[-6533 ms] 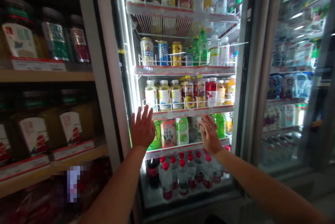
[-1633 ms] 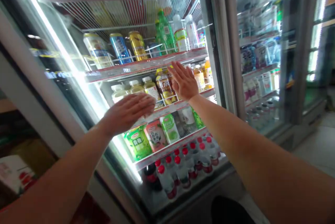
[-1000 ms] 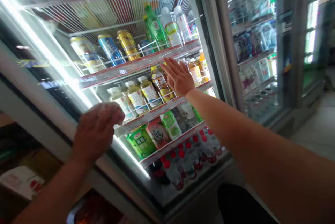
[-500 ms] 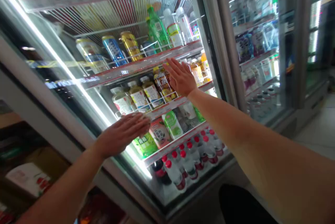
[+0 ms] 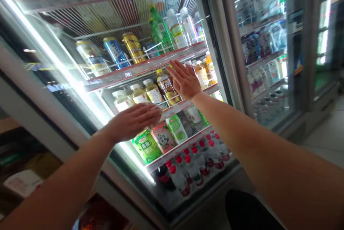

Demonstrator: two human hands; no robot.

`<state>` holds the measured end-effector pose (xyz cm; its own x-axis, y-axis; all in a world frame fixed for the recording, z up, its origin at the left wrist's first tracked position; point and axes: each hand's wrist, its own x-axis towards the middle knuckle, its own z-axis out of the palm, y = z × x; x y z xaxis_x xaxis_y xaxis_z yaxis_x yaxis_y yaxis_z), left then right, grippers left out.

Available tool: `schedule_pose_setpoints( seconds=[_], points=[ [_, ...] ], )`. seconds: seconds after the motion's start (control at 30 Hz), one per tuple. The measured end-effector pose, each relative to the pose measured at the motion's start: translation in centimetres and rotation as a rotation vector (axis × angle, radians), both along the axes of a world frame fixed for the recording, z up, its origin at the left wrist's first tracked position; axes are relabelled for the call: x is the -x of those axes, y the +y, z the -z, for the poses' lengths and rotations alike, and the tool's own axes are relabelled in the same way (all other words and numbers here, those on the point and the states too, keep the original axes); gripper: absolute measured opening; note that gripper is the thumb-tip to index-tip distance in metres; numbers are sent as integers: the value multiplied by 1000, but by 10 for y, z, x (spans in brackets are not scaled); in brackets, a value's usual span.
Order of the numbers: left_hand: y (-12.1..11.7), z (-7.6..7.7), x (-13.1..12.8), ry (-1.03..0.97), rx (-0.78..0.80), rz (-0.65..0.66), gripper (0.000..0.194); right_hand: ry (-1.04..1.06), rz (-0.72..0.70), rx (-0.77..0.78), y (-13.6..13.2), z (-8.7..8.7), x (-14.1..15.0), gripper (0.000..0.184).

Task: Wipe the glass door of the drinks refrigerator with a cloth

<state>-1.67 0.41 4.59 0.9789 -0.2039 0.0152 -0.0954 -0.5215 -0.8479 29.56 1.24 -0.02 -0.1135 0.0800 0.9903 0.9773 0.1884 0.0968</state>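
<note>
My left hand [image 5: 135, 120] is stretched out flat in front of the drinks fridge, its fingers pointing right and nothing in it. It overlaps the pale bottles with white caps [image 5: 139, 95] and the green carton [image 5: 146, 145] below. Whether it touches the glass, I cannot tell. My right hand [image 5: 185, 79] is raised higher, palm forward, fingers extended and holding nothing. Just left of it stands a brown tea bottle with a yellow cap [image 5: 166, 85]. Part of the bottle row is hidden behind this hand.
Cans [image 5: 115, 52] and green bottles [image 5: 161, 29] stand on the shelf above. Red-capped bottles [image 5: 188, 165] fill the bottom. A metal door frame [image 5: 228, 40] separates a second fridge [image 5: 264, 43] at the right. Something black [image 5: 249, 210] shows at the lower edge.
My left hand has moved up and to the right, uncovering more of the green carton. My right hand has stayed almost in place.
</note>
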Motion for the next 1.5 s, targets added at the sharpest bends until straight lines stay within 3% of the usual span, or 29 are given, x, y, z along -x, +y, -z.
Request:
schedule_pose_setpoints(
  seconds=[0.1, 0.17, 0.2, 0.23, 0.3, 0.37, 0.4, 0.47, 0.53, 0.57, 0.6, 0.67, 0.73, 0.77, 0.87, 0.97, 1.03, 1.1, 1.17, 1.2, 1.3, 1.37, 1.5],
  points=[
    [1, -25, -6, -461, -78, -43, 43, -4, 21, -4, -1, 0, 0, 61],
    [2, -25, -14, -725, -113, -69, 46, -12, 37, -3, -1, 0, 0, 61],
    [2, -21, -19, -752, -117, -59, 46, -15, 41, -2, -1, 0, 0, 60],
    [2, -16, -25, -668, -114, -33, 45, -18, 43, 1, -2, 0, 0, 60],
    [3, -11, -36, -291, -94, 23, 42, -16, 41, 8, -2, 0, 0, 60],
    [3, -17, -44, -38, -88, 47, 41, -6, 31, 19, -3, 0, 1, 60],
    [2, -23, -46, -62, -95, 26, 40, -3, 25, 27, -3, 0, 1, 60],
    [2, -34, -46, -377, -129, -22, 38, -1, 18, 46, -5, -1, 2, 61],
    [1, -35, -43, -662, -152, -84, 41, -3, 21, 67, -7, -2, 2, 61],
    [1, -32, -41, -708, -161, -103, 43, -4, 23, 76, -8, -2, 3, 62],
    [1, -26, -40, -666, -170, -107, 43, -3, 23, 84, -9, -3, 3, 62],
    [1, -16, -37, -352, -168, -101, 41, 3, 13, 93, -9, -3, 3, 62],
    [1, -16, -35, -70, -132, -97, 39, 10, 0, 94, -9, -3, 3, 62],
    [1, -20, -34, -48, -111, -113, 39, 12, -5, 92, -9, -2, 3, 62],
    [-2, -35, -28, -442, -112, -159, 38, 14, -15, 85, -8, -2, 2, 63],
    [-3, -28, -19, -706, -156, -148, 44, 6, -19, 81, -9, -1, 1, 63],
    [-2, -12, -11, -532, -145, -89, 46, 4, -17, 74, -8, -1, 1, 63],
    [1, 0, -2, -177, -80, -35, 45, 2, -11, 63, -7, -1, 1, 63],
    [1, -1, 9, 21, -18, -13, 45, 4, -7, 48, -5, -1, 0, 62],
    [1, -5, 15, -11, -9, -28, 45, 4, -9, 42, -4, -1, 0, 62],
    [-4, -16, 32, -426, -73, -107, 48, 5, -34, 45, -3, 0, -1, 64],
    [-7, -11, 42, -585, -128, -143, 50, 3, -47, 50, -3, 0, -1, 65],
    [-8, 7, 62, -173, -32, -131, 52, 4, -51, 31, -4, 1, -2, 63]
  ],
)
